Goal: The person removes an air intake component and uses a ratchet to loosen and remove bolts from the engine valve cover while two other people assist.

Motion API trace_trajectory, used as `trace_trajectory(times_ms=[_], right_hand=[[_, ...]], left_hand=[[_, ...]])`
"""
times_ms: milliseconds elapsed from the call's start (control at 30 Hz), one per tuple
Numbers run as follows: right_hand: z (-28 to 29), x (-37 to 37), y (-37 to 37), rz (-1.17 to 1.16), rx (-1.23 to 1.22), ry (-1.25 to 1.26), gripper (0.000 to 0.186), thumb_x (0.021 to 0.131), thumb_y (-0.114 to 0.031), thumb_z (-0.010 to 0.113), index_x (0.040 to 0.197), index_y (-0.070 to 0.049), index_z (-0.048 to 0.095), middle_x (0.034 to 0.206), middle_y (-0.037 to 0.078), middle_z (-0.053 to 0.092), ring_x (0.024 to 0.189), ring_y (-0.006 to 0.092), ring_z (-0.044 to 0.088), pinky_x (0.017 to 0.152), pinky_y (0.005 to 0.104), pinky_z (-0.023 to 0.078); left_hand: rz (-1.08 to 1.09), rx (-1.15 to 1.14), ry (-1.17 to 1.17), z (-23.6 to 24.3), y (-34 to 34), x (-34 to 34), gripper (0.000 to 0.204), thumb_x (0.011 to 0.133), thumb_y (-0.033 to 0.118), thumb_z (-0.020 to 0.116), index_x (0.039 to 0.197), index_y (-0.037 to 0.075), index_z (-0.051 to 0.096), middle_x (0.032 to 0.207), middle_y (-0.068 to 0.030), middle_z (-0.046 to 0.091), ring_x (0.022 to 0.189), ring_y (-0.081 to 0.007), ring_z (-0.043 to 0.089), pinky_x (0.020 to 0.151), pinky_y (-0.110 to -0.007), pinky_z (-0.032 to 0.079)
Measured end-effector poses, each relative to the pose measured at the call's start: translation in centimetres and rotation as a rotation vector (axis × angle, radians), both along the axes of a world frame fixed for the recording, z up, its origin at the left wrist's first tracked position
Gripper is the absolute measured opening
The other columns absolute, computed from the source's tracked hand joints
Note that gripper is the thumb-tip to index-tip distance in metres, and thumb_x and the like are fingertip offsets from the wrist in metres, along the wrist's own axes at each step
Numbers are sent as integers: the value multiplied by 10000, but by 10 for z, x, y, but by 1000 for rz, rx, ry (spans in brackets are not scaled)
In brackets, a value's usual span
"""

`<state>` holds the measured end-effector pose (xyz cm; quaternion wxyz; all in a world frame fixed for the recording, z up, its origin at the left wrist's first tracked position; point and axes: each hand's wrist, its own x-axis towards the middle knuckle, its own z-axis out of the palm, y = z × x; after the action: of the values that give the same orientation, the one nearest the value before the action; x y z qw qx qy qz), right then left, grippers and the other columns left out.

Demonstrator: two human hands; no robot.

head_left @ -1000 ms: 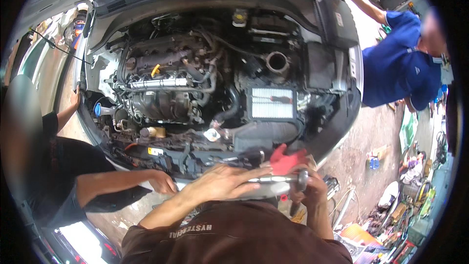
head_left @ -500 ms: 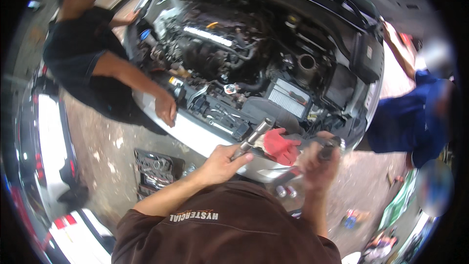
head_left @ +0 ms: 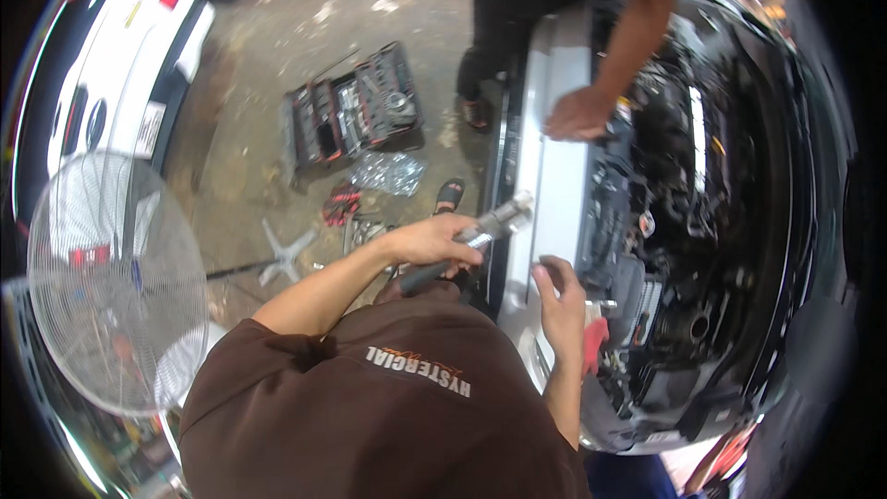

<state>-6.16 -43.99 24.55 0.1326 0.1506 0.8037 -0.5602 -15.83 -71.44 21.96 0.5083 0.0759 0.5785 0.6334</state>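
A shiny metal socket extension (head_left: 504, 220) sticks out of my left hand (head_left: 432, 245), its wider end toward the car's front edge. A dark grey tool handle (head_left: 425, 276) shows under the same hand; I cannot tell if the two are joined. My right hand (head_left: 562, 305) is over the silver front of the car (head_left: 554, 166), fingers bent and thumb apart, with nothing seen in it. Just beyond its wrist lies a red cloth or glove (head_left: 594, 344), partly hidden by my forearm. A small metal piece (head_left: 602, 304) shows beside that hand.
The engine bay (head_left: 684, 222) is uncovered on the right. Another person's hand (head_left: 580, 115) rests on the car's front edge. On the floor are an unfolded toolbox (head_left: 323, 120), a clear plastic bag (head_left: 390, 173) and red-black gloves (head_left: 342, 205). A large fan (head_left: 120, 282) stands left, near a white car (head_left: 129, 65).
My view has turned left, bringing in the fan and toolbox. My right hand no longer holds the dark, metal-headed tool; a dark handle now shows in my left hand with the extension.
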Motion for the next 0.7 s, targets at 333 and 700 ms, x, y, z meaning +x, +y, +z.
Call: trace_trajectory(times_ms=[333, 700], right_hand=[[-91, -24, -51, 229, 17, -401, 418, 1032, -317, 718, 1268, 28, 702, 972, 159, 767, 893, 203, 717, 848, 341, 563], [-167, -19, -106, 109, 95, -977, 285, 1080, -250, 663, 1187, 12, 702, 949, 91, 758, 826, 183, 722, 750, 320, 574]], left_hand=[[821, -317, -612, -207, -219, 25, 167, 1031, 198, 695, 1110, 76, 613, 809, -43, 642, 681, -182, 677, 637, -385, 615], [899, -588, -685, -513, -362, -108, 218, 944, 172, 725, 909, -43, 721, 788, -187, 732, 624, -317, 712, 525, -474, 549]])
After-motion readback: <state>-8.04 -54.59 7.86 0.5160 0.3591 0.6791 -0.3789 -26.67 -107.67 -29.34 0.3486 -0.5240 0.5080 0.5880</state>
